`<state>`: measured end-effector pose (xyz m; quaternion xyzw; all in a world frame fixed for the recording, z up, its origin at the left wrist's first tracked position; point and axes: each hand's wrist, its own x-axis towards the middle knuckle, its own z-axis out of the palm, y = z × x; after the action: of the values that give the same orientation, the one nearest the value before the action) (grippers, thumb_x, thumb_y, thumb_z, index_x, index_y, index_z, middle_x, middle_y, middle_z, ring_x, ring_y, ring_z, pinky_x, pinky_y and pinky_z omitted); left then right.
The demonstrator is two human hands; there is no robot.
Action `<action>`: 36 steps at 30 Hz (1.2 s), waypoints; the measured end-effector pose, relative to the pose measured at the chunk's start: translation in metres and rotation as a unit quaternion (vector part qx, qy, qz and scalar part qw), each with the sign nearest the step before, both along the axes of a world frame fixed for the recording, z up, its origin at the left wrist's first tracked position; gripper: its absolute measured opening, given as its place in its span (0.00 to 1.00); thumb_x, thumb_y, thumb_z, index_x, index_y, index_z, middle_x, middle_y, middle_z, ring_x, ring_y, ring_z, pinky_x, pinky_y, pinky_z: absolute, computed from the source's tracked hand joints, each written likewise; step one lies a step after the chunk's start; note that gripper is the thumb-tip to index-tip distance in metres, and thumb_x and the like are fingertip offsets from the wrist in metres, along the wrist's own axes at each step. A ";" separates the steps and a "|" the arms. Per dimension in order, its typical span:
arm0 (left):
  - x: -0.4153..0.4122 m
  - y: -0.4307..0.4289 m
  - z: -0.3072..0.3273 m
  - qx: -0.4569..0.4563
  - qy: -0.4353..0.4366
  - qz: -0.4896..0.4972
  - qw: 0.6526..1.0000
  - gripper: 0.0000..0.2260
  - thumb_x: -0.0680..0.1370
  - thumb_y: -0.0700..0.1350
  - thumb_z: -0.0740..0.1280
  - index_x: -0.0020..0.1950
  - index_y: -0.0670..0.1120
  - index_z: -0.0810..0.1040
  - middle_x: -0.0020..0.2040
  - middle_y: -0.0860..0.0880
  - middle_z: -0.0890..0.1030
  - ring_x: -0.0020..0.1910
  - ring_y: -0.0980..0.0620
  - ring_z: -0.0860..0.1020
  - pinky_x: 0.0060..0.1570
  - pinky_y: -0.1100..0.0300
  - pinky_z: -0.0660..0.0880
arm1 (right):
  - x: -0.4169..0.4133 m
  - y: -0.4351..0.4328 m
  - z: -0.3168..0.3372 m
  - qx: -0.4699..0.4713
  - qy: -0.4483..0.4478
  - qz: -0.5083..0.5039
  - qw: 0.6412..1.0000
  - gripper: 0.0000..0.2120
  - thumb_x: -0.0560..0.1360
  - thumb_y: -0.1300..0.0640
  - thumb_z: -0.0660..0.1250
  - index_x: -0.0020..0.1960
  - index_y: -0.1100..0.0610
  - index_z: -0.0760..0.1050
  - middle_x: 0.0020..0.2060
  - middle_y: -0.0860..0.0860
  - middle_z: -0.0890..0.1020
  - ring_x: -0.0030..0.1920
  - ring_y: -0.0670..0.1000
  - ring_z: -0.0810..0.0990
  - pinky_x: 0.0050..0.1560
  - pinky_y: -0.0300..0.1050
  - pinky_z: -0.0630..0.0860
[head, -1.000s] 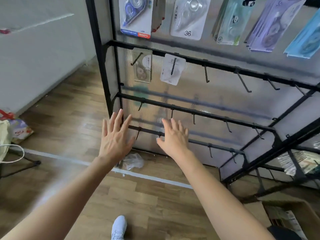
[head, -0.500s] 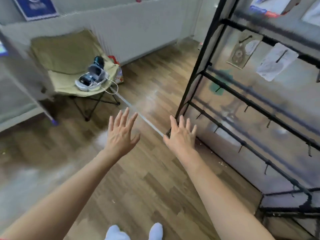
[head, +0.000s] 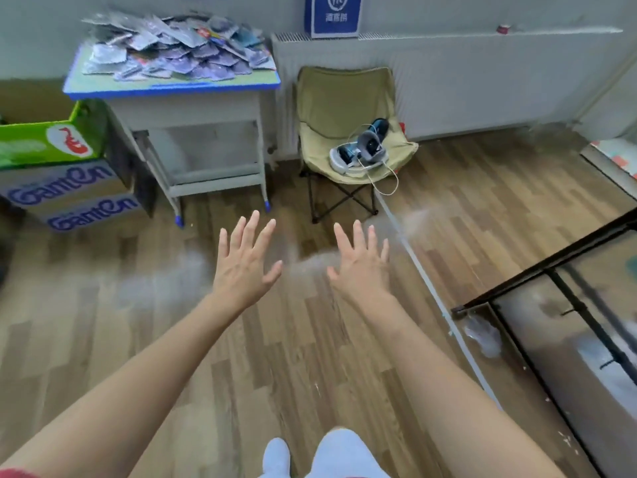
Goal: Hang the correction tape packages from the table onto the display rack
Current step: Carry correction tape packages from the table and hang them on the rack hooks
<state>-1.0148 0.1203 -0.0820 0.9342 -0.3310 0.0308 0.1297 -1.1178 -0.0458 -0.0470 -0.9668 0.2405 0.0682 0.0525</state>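
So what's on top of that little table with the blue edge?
A messy heap of correction tape packages covers most of the table, many purplish or silvery. The lower ones are hidden under the upper ones, so I cannot count them.

Both hands, left (head: 245, 263) and right (head: 361, 263), outstretched, fingers spread

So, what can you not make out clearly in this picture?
Head view only.
Correction tape packages on the table: far and blurred, number and print unreadable.
Display rack: cut off by the right edge; only its bottom corner shows.
Device on the folding chair: too small to identify.
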 end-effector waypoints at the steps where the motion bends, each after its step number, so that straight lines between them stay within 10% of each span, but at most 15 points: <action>1: 0.013 0.012 0.000 -0.004 0.000 0.014 1.000 0.31 0.77 0.55 0.62 0.77 0.51 0.54 0.78 0.47 0.51 0.77 0.46 0.48 0.73 0.46 0.41 | 0.018 0.009 -0.001 0.002 -0.002 0.020 1.000 0.35 0.79 0.46 0.58 0.78 0.49 0.42 0.77 0.56 0.46 0.76 0.59 0.44 0.73 0.60 0.43; 19: 0.348 0.041 0.029 -0.006 -0.034 0.174 0.984 0.31 0.78 0.57 0.60 0.78 0.53 0.51 0.78 0.48 0.49 0.77 0.46 0.48 0.73 0.48 0.41 | 0.388 0.010 0.013 0.029 -0.082 0.123 0.989 0.36 0.78 0.44 0.58 0.78 0.48 0.41 0.77 0.55 0.48 0.77 0.57 0.46 0.74 0.57 0.47; 36: 0.659 -0.061 0.018 -0.004 0.019 0.122 0.992 0.31 0.79 0.58 0.57 0.78 0.54 0.46 0.78 0.50 0.44 0.77 0.48 0.44 0.73 0.50 0.41 | 0.673 -0.096 -0.012 0.043 -0.065 0.033 0.996 0.35 0.79 0.45 0.58 0.78 0.50 0.42 0.77 0.56 0.50 0.76 0.57 0.50 0.73 0.54 0.51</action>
<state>-0.3560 0.0589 -0.0640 0.9674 -0.2123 0.0300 0.1348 -0.4450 -0.1416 -0.0588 -0.9735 0.2011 0.0168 0.1074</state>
